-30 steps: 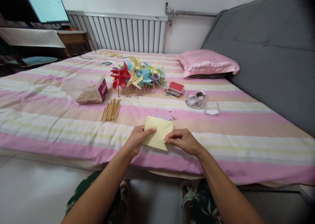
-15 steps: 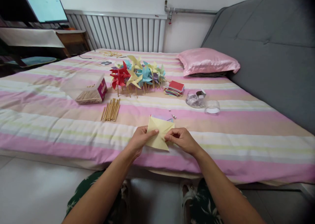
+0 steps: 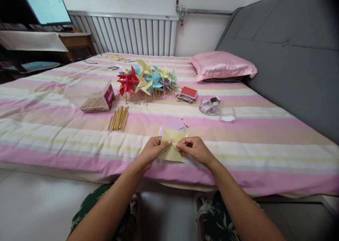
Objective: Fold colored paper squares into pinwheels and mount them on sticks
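both hands (image 3: 173, 150) pinched on yellow paper (image 3: 172, 150), now closer tog. w/ folded-in corner

wall: white | radiator (image 3: 132, 34) | headboard (image 3: 286, 50): grey | floor (image 3: 34, 205): pale | monitor (image 3: 47, 6): lit

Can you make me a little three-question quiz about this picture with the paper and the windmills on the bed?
1. True or false: both hands hold the pale yellow folded paper square.
2. What lies nearer the bundle of loose wooden sticks: A) the clear plastic box of sticks with a purple label, or B) the shiny pink pillow?
3. Fill in: the stack of coloured paper squares with a red one on top lies to the ___ of the bunch of colourful paper pinwheels.

Key: 1 true, the left hand and the right hand both pinch it. 2 A. 3 right.
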A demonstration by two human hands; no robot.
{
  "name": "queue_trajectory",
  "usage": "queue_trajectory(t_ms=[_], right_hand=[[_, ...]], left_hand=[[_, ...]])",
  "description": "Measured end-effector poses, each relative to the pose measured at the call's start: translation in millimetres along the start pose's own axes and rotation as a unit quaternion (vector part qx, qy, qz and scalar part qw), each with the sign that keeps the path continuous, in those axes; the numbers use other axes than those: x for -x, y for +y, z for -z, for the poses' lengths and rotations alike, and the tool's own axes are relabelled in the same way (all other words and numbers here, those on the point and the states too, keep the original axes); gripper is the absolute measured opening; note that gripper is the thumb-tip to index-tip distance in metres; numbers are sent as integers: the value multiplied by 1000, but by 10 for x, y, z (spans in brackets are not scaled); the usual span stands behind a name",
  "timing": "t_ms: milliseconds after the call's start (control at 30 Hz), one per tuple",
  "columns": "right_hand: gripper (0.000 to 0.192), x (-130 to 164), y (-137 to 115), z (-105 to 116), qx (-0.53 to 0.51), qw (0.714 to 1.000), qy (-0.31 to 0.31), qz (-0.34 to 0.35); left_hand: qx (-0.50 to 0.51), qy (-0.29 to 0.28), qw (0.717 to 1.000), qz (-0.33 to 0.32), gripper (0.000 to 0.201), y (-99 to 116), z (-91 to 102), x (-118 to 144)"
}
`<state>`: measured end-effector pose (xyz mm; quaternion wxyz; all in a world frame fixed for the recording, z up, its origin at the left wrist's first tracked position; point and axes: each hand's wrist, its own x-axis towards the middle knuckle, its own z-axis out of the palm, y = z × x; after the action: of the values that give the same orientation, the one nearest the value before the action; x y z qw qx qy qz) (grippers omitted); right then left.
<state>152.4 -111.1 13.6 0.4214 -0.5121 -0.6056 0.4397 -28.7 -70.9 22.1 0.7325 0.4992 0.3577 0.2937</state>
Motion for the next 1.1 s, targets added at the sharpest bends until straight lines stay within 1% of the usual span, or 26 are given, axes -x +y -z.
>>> queue_trajectory(t_ms=[333, 533, 733, 867, 967, 1100], right_hand=[[33, -1, 16, -9, 4, 1000, 7, 0], [33, -1, 7, -16, 11, 1000, 2, 2], [34, 6, 14, -31, 49, 999, 3, 18], [29, 8, 39, -52, 44, 998, 34, 19], [25, 1, 54, -90, 4, 997, 70, 24], [37, -16, 60, -176, -74, 990, 118, 34]], left_hand=[[-40, 24, 999, -1, 37, 38, -27, 13], [-55, 41, 998, 2, 35, 10, -25, 0], [-63, 68, 996, 1, 34, -5, -32, -10], [-44, 94, 995, -1, 33, -4, -56, -5], [-23, 117, 993, -13, 31, -16, -55, -12], [-1, 137, 990, -27, 33, -47, -49, -31]])
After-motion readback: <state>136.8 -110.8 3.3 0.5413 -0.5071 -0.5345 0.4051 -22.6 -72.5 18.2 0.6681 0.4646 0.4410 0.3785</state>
